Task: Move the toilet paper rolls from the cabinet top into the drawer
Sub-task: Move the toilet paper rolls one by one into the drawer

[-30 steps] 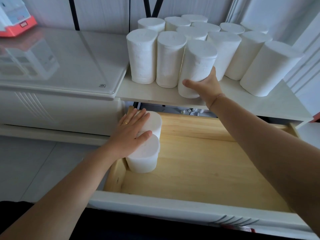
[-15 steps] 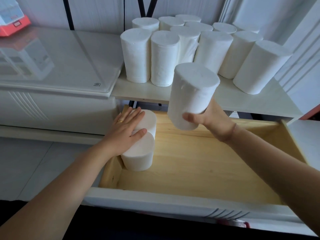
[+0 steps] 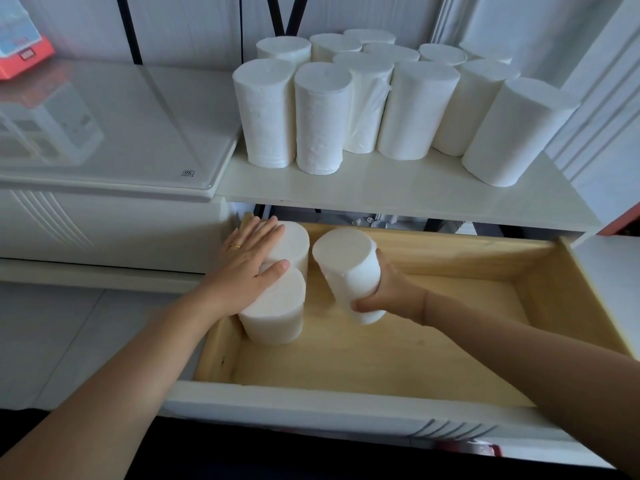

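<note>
Several white toilet paper rolls (image 3: 415, 109) stand upright in a cluster on the white cabinet top (image 3: 398, 192). Below it, the wooden drawer (image 3: 398, 355) is pulled out. Two rolls stand in its left back corner, a far roll (image 3: 294, 242) and a near roll (image 3: 277, 313). My left hand (image 3: 247, 265) lies flat across their tops, fingers spread. My right hand (image 3: 388, 294) grips a third roll (image 3: 346, 265) from its right side, tilted, low inside the drawer beside the other two.
A glossy white unit with a glass top (image 3: 114, 133) stands to the left, with an orange and white box (image 3: 20, 46) at its far corner. A white panelled wall (image 3: 602, 109) rises at the right. The drawer's white front (image 3: 346, 407) is nearest me.
My right hand lifted a roll off the front of the cabinet top and brought it down into the drawer beside the two rolls. My left hand stayed on those rolls.
</note>
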`<action>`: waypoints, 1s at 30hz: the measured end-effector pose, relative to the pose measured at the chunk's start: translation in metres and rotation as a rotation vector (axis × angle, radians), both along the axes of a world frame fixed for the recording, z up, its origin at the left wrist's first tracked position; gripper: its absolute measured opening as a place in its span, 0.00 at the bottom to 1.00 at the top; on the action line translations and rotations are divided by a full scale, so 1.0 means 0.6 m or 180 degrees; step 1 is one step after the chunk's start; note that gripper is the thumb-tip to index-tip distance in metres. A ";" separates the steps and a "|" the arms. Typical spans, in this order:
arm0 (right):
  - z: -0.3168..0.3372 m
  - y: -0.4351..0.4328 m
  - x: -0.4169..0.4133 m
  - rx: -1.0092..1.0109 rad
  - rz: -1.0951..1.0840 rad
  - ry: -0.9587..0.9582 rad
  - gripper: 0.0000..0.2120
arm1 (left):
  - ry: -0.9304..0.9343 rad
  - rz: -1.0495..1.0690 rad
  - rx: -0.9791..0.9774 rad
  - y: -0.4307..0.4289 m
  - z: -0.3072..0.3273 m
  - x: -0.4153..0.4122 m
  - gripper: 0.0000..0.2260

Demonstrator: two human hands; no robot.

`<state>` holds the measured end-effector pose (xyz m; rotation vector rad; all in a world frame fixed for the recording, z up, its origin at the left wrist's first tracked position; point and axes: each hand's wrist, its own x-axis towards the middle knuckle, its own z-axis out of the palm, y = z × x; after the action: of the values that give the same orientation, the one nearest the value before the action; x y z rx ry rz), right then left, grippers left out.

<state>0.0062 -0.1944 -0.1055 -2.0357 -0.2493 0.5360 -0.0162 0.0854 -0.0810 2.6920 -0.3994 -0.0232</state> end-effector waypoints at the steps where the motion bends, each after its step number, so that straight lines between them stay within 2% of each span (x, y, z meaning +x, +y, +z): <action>1: -0.006 0.000 0.000 0.0018 -0.0001 0.0010 0.49 | -0.0003 0.0007 -0.0005 0.000 0.000 0.000 0.27; 11: -0.023 -0.042 0.012 0.0047 0.0166 0.0380 0.42 | -0.0009 0.0008 0.0005 -0.002 0.007 -0.003 0.27; 15: -0.003 -0.049 0.017 -0.0040 0.0309 0.0572 0.47 | 0.0030 0.0016 0.0023 -0.003 0.007 -0.004 0.27; 17: 0.016 -0.057 0.022 0.0139 0.0382 0.0752 0.48 | 0.0028 0.0019 0.0027 -0.003 0.008 -0.003 0.27; 20: 0.046 -0.063 0.030 0.0507 0.0228 0.1091 0.39 | 0.0093 0.0027 -0.0006 -0.003 0.008 -0.004 0.27; 23: 0.061 -0.048 0.035 0.0693 -0.0409 0.1404 0.31 | 0.0212 0.0047 -0.0136 -0.003 0.009 -0.004 0.27; 26: 0.056 -0.021 0.030 0.0594 -0.0814 0.1245 0.22 | 0.0236 0.0053 -0.0203 -0.002 0.010 -0.005 0.27; 30: 0.056 -0.013 0.016 0.0551 -0.0565 0.1322 0.20 | 0.0275 0.0039 -0.0218 -0.003 0.012 -0.006 0.27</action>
<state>0.0158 -0.2022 -0.0720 -1.7132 0.1298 0.7802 -0.0200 0.0835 -0.0740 2.6154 -0.3507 -0.1199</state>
